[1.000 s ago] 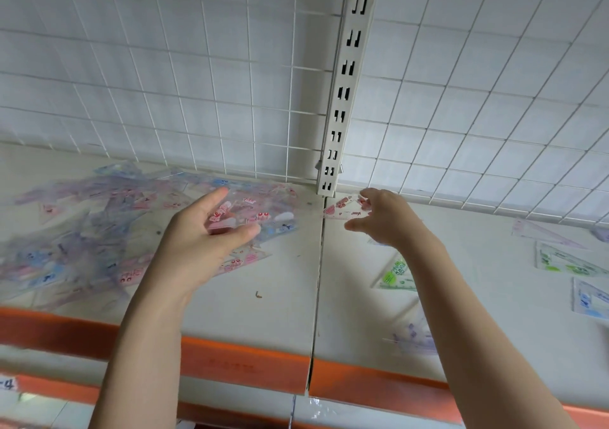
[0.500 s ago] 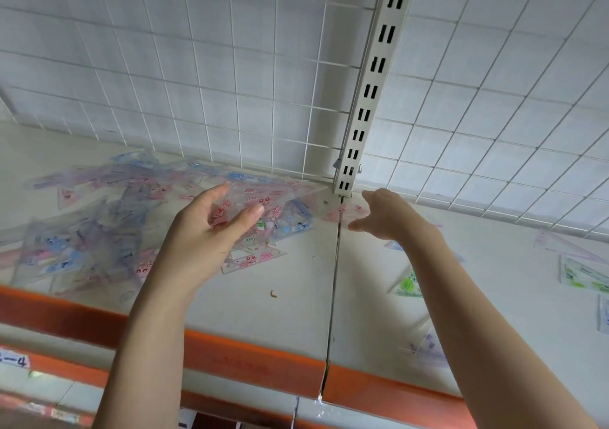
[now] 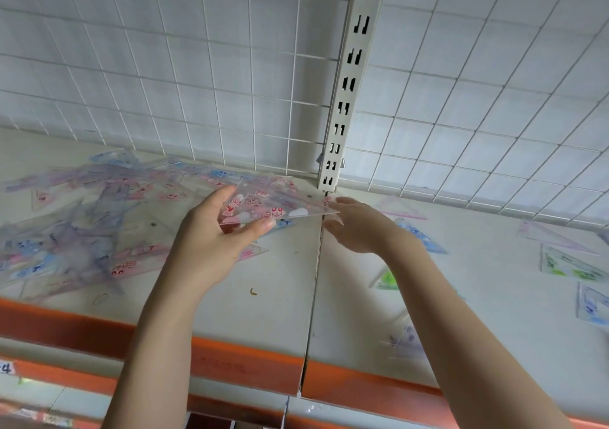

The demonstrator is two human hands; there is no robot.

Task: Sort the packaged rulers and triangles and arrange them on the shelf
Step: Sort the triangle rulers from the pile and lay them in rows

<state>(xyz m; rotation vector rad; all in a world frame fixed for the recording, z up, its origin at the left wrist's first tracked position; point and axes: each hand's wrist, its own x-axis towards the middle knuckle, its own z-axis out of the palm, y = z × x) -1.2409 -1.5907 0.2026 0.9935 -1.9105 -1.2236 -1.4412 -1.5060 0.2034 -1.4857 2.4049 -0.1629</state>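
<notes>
Clear packaged triangle [image 3: 273, 206] between left hand's [image 3: 211, 244] grip and right hand's [image 3: 359, 227] relaxed fingertips.

Head view, down onto shelf [image 3: 270, 310]

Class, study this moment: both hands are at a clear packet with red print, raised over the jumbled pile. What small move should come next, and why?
Probably carry the clear red-printed packet rightwards across the shelf seam. The left hand grips its near end and the right hand touches its far corner, so it is already free of the jumbled pile of packets, and single triangle packets lie spread apart on that side.
</notes>
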